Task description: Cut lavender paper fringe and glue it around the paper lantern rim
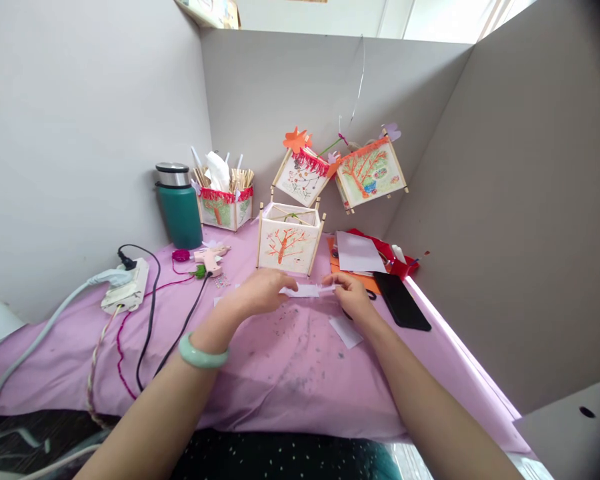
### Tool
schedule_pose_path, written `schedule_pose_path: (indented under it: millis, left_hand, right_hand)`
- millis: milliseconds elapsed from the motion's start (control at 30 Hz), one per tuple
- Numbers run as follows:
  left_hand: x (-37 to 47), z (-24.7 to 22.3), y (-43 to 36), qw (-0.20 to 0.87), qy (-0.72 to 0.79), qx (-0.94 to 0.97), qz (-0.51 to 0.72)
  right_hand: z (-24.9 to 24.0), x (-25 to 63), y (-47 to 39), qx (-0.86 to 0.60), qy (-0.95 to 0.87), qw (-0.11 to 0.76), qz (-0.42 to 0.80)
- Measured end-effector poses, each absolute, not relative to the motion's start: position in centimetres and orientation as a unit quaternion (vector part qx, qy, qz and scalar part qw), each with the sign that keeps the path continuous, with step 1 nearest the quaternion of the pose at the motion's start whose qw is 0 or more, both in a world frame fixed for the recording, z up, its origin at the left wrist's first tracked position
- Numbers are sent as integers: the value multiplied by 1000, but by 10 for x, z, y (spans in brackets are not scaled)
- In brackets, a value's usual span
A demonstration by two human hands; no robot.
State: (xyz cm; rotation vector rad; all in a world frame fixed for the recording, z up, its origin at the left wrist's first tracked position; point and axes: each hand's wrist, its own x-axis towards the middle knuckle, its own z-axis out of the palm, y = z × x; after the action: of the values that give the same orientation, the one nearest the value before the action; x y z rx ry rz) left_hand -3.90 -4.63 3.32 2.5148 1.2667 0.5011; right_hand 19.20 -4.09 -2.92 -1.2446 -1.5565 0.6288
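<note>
A narrow strip of pale paper lies between my hands, in front of a white box lantern with an orange tree drawn on it. My left hand, a green bangle on its wrist, has its fingers closed at the strip's left end. At the right end, my right hand pinches the strip between thumb and fingers. Below my right hand, another pale paper piece rests on the pink cloth.
Two decorated lanterns hang behind. At left stand a green bottle, a stick holder, a pink glue gun and a power strip with cables. A black phone and papers lie right.
</note>
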Motion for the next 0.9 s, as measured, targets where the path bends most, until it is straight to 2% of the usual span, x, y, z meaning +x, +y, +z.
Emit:
schedule_pose_path:
  millis: [100,167,267,400,567,767,900]
  left_hand:
    - [-54,33,-55,143,468,857,159]
    - [-60,31,-55,116,510,839,152]
    - [-61,25,-48,82,549,822,125]
    - [-45,21,-37,73,574,813,69]
    - [-16,22,-26,83,610,787,37]
    - [-26,29,-19,122,608,784,32]
    - [-76,47,-6,18,721,683,111]
  right_hand:
    - [-33,198,-39,-576,-689,429,94]
    - [-33,199,-40,-579,-701,414,43]
    - [-31,196,-45,-579,-718,386,18]
    - [-30,193,-52,-523,-797,301,20]
    - [-37,186,-53,-455,-856,237,-65]
    - [-41,175,-52,-417,-867,225,-153]
    - [-36,171,-55,-397,-874,242,-141]
